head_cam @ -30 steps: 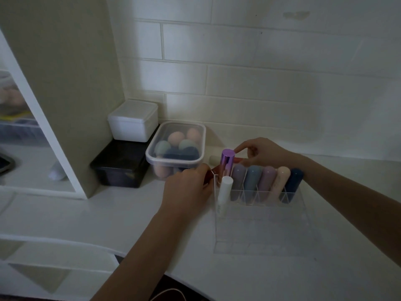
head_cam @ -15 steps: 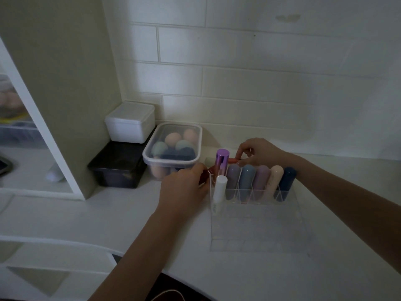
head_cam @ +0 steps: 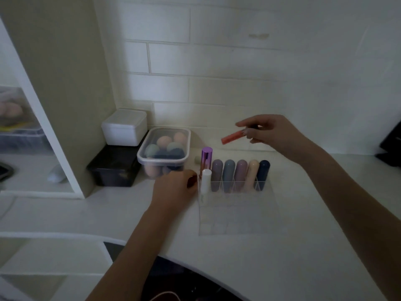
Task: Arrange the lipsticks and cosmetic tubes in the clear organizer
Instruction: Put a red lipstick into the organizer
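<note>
A clear organizer (head_cam: 238,216) stands on the white counter. Its back row holds several rounded tubes (head_cam: 240,177) in purple, blue, mauve, peach and navy. A metallic purple lipstick (head_cam: 206,158) and a white tube (head_cam: 205,181) stand at its left end. My right hand (head_cam: 269,133) is raised above and behind the organizer, pinching a coral-pink tube (head_cam: 232,137) that lies nearly level, pointing left. My left hand (head_cam: 173,190) rests at the organizer's left wall, fingers curled around a dark red item (head_cam: 192,181), mostly hidden. A small pale tube (head_cam: 197,159) lies behind the organizer.
A lidded clear box of makeup sponges (head_cam: 165,152) sits left of the organizer, next to a white box (head_cam: 124,127) stacked on a black box (head_cam: 112,168). A cabinet side panel (head_cam: 65,94) rises at the left. A dark object (head_cam: 390,146) sits at the right edge.
My right hand has lifted away from behind the organizer, carrying the coral-pink tube up and to the right. My left hand has stayed at the organizer's left side.
</note>
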`<state>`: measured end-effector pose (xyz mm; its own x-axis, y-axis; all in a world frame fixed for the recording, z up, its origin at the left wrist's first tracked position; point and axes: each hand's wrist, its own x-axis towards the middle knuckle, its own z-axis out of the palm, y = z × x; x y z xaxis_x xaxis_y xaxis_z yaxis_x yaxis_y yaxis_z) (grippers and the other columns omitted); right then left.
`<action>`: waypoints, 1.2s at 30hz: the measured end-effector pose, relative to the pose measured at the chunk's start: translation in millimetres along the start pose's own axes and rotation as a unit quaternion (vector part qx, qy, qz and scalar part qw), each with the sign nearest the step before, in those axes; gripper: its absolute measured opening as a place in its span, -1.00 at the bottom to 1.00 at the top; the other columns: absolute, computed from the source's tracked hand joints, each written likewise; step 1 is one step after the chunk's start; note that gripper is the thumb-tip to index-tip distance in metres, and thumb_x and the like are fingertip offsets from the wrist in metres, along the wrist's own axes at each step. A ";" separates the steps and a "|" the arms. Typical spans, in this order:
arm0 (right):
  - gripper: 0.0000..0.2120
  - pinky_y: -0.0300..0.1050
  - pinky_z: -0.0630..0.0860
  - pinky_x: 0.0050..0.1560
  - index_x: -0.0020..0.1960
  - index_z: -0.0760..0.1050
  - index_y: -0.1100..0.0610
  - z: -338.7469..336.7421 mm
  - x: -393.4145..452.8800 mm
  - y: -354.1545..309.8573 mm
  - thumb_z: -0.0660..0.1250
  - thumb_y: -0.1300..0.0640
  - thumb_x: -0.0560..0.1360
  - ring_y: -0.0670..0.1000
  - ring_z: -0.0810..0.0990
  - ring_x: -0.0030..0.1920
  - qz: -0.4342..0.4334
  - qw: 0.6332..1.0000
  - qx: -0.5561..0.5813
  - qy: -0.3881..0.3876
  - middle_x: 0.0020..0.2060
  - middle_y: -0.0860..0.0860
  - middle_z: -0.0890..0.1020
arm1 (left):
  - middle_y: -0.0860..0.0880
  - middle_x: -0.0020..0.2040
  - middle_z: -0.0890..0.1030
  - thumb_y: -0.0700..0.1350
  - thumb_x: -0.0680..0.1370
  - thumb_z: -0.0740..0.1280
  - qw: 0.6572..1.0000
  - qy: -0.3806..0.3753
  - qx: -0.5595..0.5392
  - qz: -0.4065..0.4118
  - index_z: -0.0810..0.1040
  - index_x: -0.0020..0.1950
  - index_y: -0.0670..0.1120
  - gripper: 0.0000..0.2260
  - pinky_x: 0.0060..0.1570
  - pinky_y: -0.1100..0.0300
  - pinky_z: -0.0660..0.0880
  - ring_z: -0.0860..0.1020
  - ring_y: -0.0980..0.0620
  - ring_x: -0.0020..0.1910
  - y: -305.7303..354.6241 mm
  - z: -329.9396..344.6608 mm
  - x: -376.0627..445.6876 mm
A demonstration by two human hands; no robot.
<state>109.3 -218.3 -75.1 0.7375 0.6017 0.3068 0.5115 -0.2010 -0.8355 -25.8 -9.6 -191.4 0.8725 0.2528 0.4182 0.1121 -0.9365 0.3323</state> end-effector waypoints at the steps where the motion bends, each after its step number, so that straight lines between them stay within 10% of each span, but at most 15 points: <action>1: -0.77 -0.35 0.57 -0.15 0.07 0.64 0.04 3.1 -7.8 -7.4 0.40 0.27 0.46 -0.16 0.65 -0.17 -0.016 1.000 0.018 0.007 -0.11 -0.01 0.67 | 0.05 -0.35 0.49 0.02 0.51 0.24 1.000 0.003 -0.004 0.002 0.37 -0.30 0.03 -0.80 -0.44 0.24 0.17 0.49 -0.04 -0.35 1.0 -1.4 -1.6; 11: -0.79 -0.24 0.58 -0.15 -0.15 0.56 0.13 34.4 -62.9 -39.7 0.50 0.36 0.32 -0.04 0.62 -0.25 -0.089 0.991 0.023 0.097 -0.28 0.05 0.65 | -0.03 -0.17 0.61 -0.04 0.57 0.18 0.999 0.024 0.007 -0.021 0.45 0.08 0.02 -0.87 -0.34 0.17 0.31 0.57 -0.07 -0.22 4.0 -5.5 -29.5; 16: -0.81 -0.11 0.58 -0.17 -0.15 0.59 0.16 60.1 -73.8 -40.0 0.51 0.34 0.29 -0.12 0.59 -0.31 -0.074 0.995 -0.043 0.058 -0.30 -0.01 0.65 | 0.00 -0.20 0.59 -0.02 0.58 0.15 0.999 0.008 0.021 -0.035 0.47 -0.06 0.01 -0.87 -0.39 0.20 0.27 0.55 -0.01 -0.24 6.3 -6.7 -27.7; 24: -0.81 -0.51 0.29 -0.13 -0.02 0.66 0.13 83.1 -78.1 -25.0 0.51 0.18 0.37 -0.25 0.42 -0.17 -0.140 0.971 -0.195 0.016 -0.18 -0.11 0.43 | -0.04 -0.14 0.60 -0.03 0.59 0.16 0.999 0.006 0.001 -0.042 0.48 -0.03 -0.06 -0.84 -0.30 0.14 0.37 0.55 -0.05 -0.18 3.9 -8.4 -27.3; 36: -0.89 -0.44 0.30 -0.22 0.00 0.59 0.05 75.2 -68.2 -32.0 0.37 0.17 0.48 -0.15 0.45 -0.21 -0.156 0.965 -0.124 0.169 -0.27 -0.17 0.53 | -0.01 -0.14 0.56 -0.10 0.61 0.15 0.920 0.288 -0.250 -0.087 0.35 0.10 -0.02 -0.91 -0.25 0.03 0.55 0.59 -0.09 -0.24 13.3 -25.7 -35.3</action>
<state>9.4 -194.7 -103.6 0.6101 0.3850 0.6925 0.7914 -0.2540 -0.5560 -67.3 -24.7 -180.0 0.4489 0.6108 0.6522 -0.1322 -0.6765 0.7245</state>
